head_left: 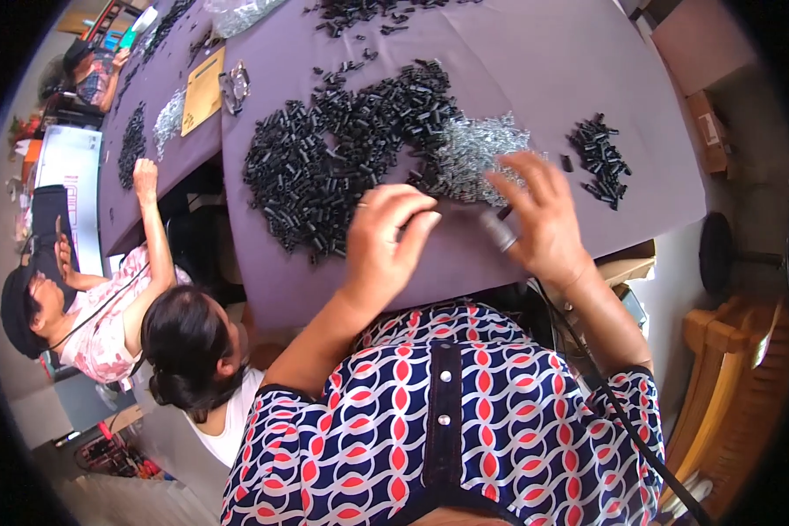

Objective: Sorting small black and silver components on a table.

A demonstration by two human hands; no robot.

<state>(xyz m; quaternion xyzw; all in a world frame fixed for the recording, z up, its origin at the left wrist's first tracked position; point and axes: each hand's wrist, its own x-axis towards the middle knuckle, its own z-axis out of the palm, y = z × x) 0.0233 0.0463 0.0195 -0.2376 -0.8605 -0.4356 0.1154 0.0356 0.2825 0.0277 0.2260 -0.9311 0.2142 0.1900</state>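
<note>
My left hand [384, 241] is over the near edge of a large heap of small black cylindrical pieces [311, 171]. Its fingers are curled, with thumb and forefinger nearly together; whatever they may pinch is too small to make out. To its right, my right hand [542, 223] hovers by a pile of small silvery metal parts [480, 153], fingers apart and slightly blurred. A greyish wrap [498, 230] covers its thumb. A smaller group of black pieces [600, 162] lies farther right, with one loose piece [567, 163] beside it.
The purple-grey cloth table [622, 79] carries more black pieces at the far side, a clear plastic bag [241, 13], a yellow board [203, 92] and eyeglasses [235, 88]. Two people sit close on my left, another farther off. A dark cable [622, 408] crosses my right side.
</note>
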